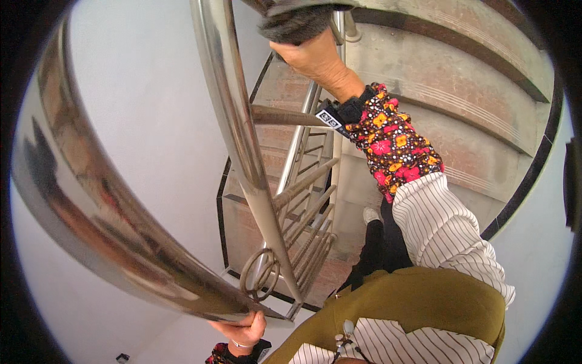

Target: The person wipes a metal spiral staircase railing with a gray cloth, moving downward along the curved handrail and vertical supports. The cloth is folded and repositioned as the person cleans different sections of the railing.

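Note:
My right hand (313,57), in a floral oversleeve, is closed around a dark grey cloth (298,22) at the top of the view. The cloth lies at a dark, shaded rail there; its far side is cut off by the frame. Low in the view, my left hand (248,327) grips the edge of a wide polished steel handrail (150,236), and part of its fingers is hidden behind the rail. Between my hands stands a thick steel tube post (236,127) of the stair railing.
Stone stairs (445,91) with dark-edged treads curve up at the right. Thinner railing bars (309,186) and metal rings (260,274) sit below the post. Another flight (273,154) shows lower down. A white wall (136,82) is at the left. My shoe (370,214) stands on the landing.

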Demonstrator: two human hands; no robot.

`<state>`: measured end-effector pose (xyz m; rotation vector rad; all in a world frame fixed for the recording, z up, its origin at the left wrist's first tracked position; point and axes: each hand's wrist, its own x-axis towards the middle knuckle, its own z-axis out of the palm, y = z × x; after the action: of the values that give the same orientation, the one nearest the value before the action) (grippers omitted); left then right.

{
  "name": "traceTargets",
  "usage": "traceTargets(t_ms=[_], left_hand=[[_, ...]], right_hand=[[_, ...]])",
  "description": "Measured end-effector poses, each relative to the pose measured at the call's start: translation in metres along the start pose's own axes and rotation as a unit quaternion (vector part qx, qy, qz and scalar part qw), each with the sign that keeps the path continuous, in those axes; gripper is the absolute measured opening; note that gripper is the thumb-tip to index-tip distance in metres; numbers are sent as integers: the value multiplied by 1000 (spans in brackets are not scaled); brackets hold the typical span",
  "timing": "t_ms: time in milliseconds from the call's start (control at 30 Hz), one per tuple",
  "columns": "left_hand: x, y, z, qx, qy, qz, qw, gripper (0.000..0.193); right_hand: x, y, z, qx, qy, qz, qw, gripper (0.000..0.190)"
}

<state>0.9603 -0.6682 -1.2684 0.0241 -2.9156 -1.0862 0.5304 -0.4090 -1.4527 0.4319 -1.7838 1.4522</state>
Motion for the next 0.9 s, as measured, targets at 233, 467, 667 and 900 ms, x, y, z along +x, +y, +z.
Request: traceTargets(t_ms=[233,467,667,900], left_hand=[[14,24,-3,285,-134,39,948,75],[25,55,-9,127,-54,-78,987,83],[75,50,16,72,-36,21,997,98],[49,53,32,9,63,25,998,102]], right_hand=[[-137,100,-14,2,-69,276,959,42],[-210,148,-27,-259,-29,190,946,38],[-240,135,-49,-1,44,475,879,33],[-275,89,-49,-15,-136,377,916,34]])
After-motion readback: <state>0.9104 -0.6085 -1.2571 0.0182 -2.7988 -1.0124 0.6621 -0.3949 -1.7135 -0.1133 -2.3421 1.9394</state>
